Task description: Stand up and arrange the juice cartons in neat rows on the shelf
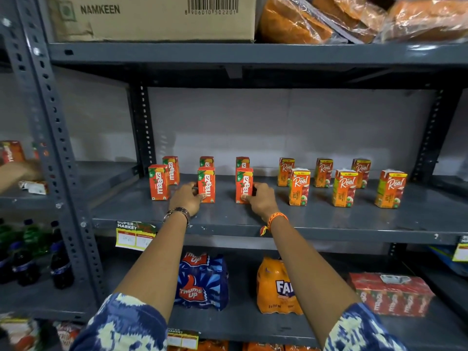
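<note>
Small juice cartons stand upright in two rows on the grey middle shelf (pixel 278 224). On the left are several red Maaza cartons, on the right several orange Real cartons (pixel 299 187). My left hand (pixel 187 198) grips the front middle Maaza carton (pixel 207 184) from its left side. My right hand (pixel 262 198) holds the front right Maaza carton (pixel 244 185), thumb on its lower front. A third front Maaza carton (pixel 158 182) stands free at the far left. The back row is partly hidden behind the front one.
A Namkeen cardboard box (pixel 152 19) and bagged snacks sit on the shelf above. Below are Thums Up (pixel 201 282) and Fanta (pixel 277 287) bottle packs and a Maaza multipack (pixel 390 295). Another person's hand (pixel 17 173) reaches into the left rack bay.
</note>
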### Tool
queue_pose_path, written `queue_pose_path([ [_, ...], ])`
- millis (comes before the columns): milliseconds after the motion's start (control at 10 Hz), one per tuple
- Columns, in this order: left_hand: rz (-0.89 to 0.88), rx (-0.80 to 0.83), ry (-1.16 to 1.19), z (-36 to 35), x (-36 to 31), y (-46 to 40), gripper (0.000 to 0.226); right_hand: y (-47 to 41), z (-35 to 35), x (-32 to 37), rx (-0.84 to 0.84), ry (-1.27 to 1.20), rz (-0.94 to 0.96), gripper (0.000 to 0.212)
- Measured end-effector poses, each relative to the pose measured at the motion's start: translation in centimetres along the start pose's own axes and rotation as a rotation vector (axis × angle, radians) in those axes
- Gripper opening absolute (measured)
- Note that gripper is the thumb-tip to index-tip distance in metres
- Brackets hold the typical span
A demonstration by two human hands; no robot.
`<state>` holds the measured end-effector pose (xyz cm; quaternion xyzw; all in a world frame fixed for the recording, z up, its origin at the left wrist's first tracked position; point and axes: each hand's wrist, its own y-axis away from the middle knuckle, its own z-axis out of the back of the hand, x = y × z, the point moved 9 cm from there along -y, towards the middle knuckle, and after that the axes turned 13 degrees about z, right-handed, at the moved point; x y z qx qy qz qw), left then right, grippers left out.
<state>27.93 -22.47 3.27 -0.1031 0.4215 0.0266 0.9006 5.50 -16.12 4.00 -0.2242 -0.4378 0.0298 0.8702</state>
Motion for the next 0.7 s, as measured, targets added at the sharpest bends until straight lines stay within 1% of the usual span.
queue_pose_path([
  [100,0.019,0.018,0.010,0.0,0.1,0.0,0.040,0.0,0.0,-0.1,0.006,0.001,0.000,0.057],
  [500,0.016,-0.003,-0.042,0.3,0.1,0.4,0.038,0.4,0.0,0.4,0.014,0.036,0.003,0.059],
  [600,0.029,0.005,-0.025,0.3,0.3,0.3,0.048,0.4,0.3,0.4,0.014,0.007,-0.019,0.060],
  [700,0.016,-0.041,0.046,0.9,0.4,0.7,0.066,0.8,0.8,0.7,0.007,0.026,-0.017,0.073],
])
